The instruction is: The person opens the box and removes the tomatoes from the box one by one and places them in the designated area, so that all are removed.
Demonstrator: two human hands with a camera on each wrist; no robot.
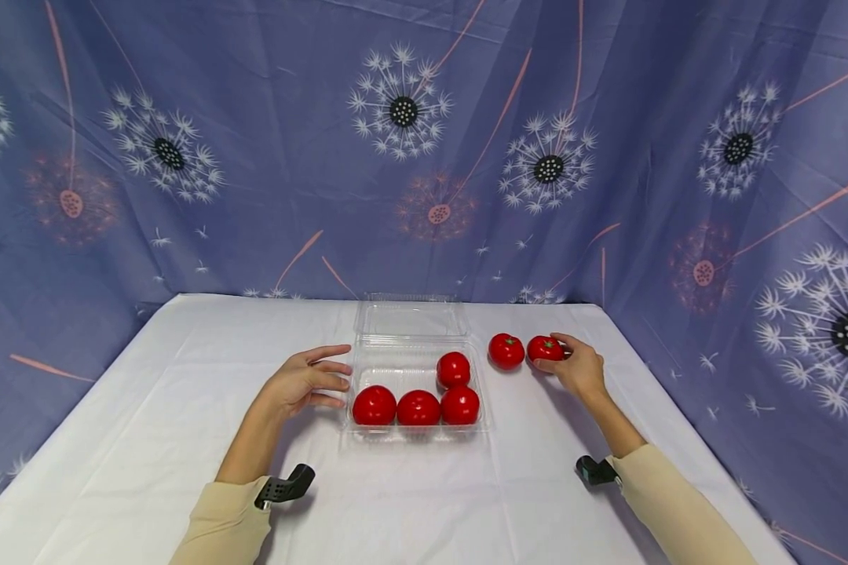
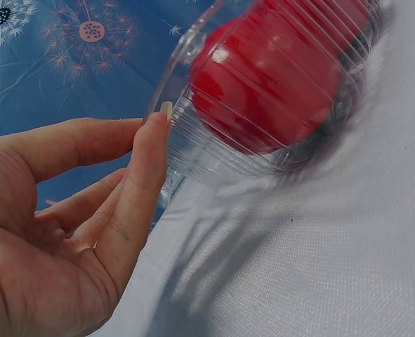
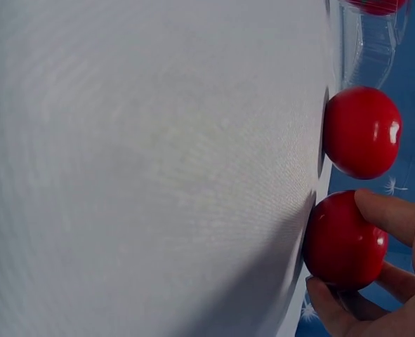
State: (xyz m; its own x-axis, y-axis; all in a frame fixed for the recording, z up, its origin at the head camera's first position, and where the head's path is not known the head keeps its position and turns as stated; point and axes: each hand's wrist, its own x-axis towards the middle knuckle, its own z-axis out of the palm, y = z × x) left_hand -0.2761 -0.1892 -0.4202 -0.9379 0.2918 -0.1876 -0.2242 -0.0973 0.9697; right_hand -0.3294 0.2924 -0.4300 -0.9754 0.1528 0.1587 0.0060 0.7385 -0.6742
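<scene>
My right hand (image 1: 579, 369) is to the right of the clear container (image 1: 396, 373), fingers curved round a tomato (image 1: 543, 348) with a green stem mark on top. They are parted only as wide as the fruit, the thumb on its near side and other fingers on its far side. It sits low at the counter (image 1: 431, 502); I can't tell whether it has left the cloth.

Between that one and the container stands a loose tomato (image 1: 506, 351), upright, just beside mine with a narrow gap, touched by neither hand.

My left hand (image 1: 300, 384) is at the container's left side, fingers spread and only loosely bent, their tips against its wall. I have hold of nothing there.

Inside the container are four more: three in a row along its front, the left tomato (image 1: 374, 406), the middle tomato (image 1: 418, 409) and the corner tomato (image 1: 460, 405), then the rear tomato (image 1: 454, 369) behind that last one. The container's back left part shows bare plastic. Its clear lid (image 1: 411, 319) is folded away behind it, and beyond that hangs a blue curtain (image 1: 290, 118) printed with dandelions.
</scene>
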